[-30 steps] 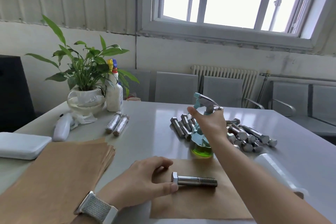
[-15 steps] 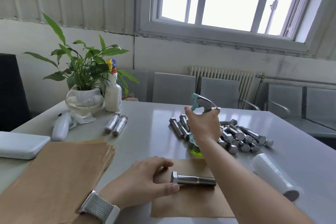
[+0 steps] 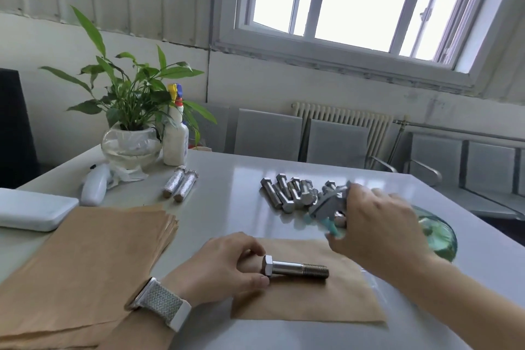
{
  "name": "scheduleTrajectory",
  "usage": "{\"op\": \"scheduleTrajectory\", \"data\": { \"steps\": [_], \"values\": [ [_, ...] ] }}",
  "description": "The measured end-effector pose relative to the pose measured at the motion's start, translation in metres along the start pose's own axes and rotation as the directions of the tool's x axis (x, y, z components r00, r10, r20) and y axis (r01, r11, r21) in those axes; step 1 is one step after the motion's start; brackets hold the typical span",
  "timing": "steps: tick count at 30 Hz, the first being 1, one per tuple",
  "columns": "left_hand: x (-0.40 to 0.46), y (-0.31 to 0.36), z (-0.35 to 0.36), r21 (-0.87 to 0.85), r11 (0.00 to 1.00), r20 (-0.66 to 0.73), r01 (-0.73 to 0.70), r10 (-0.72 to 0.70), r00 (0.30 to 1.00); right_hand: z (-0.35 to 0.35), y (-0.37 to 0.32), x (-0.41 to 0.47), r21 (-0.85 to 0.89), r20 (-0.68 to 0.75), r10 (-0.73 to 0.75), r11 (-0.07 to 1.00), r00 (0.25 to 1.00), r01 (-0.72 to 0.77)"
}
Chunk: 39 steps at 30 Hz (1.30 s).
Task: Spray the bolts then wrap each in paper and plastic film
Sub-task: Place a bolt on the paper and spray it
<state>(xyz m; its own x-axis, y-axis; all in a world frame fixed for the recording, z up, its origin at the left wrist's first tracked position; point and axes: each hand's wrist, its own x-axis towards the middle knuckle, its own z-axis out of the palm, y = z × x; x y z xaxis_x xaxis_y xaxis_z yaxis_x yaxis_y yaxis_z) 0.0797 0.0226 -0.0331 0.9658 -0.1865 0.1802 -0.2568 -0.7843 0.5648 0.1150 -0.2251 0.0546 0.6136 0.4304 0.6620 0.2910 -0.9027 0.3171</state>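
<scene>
A steel bolt (image 3: 297, 268) lies on a brown paper sheet (image 3: 306, 301) near the table's front edge. My left hand (image 3: 221, 267) pinches its hex head between thumb and fingers. My right hand (image 3: 375, 227) grips a spray bottle (image 3: 437, 236) with green liquid, tilted so its grey nozzle (image 3: 326, 204) points left and down toward the bolt; the bottle is blurred. A pile of bare bolts (image 3: 289, 193) lies behind the sheet. Two wrapped bolts (image 3: 180, 187) lie to the left of the pile.
A stack of brown paper (image 3: 85, 264) lies at the front left. Behind it are a white case (image 3: 31, 213), a white device (image 3: 93, 187), a potted plant in a glass bowl (image 3: 130, 145) and a white spray bottle (image 3: 174, 133). Chairs (image 3: 335, 145) stand beyond the table.
My right hand has lifted the spray bottle off the table, tilted it over and brought it nearer, above the paper sheet. The left hand stays on the bolt head.
</scene>
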Motion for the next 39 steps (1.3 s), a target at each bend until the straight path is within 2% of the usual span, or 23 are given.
{"op": "scheduleTrajectory", "data": {
  "steps": [3, 13, 17, 21, 33, 39],
  "values": [
    [0.000, 0.001, 0.002, 0.022, 1.000, -0.029, -0.012, 0.013, 1.000, 0.007, 0.005, -0.014, -0.057, 0.117, -0.017, 0.998, 0.993, 0.024],
    [0.001, 0.003, 0.003, 0.024, 0.999, -0.053, -0.036, 0.037, 0.998, 0.004, -0.009, -0.018, -0.177, 0.226, -0.071, 0.978, 0.972, 0.112],
    [0.001, 0.002, 0.003, 0.028, 0.999, -0.049, -0.033, 0.035, 0.998, 0.000, -0.004, -0.019, -0.116, 0.196, -0.064, 0.989, 0.978, 0.088],
    [0.001, 0.002, 0.003, 0.021, 0.999, -0.048, -0.024, 0.025, 0.999, 0.002, 0.001, -0.023, -0.127, 0.216, -0.067, 0.987, 0.974, 0.096],
    [0.000, 0.004, 0.002, 0.005, 1.000, -0.033, -0.011, 0.011, 0.999, 0.005, 0.022, -0.027, -0.138, 0.153, -0.071, 0.986, 0.986, 0.092],
    [0.000, 0.004, 0.002, -0.015, 1.000, -0.018, -0.009, 0.009, 1.000, 0.008, 0.031, -0.023, -0.126, 0.109, -0.121, 0.983, 0.987, 0.134]
  ]
}}
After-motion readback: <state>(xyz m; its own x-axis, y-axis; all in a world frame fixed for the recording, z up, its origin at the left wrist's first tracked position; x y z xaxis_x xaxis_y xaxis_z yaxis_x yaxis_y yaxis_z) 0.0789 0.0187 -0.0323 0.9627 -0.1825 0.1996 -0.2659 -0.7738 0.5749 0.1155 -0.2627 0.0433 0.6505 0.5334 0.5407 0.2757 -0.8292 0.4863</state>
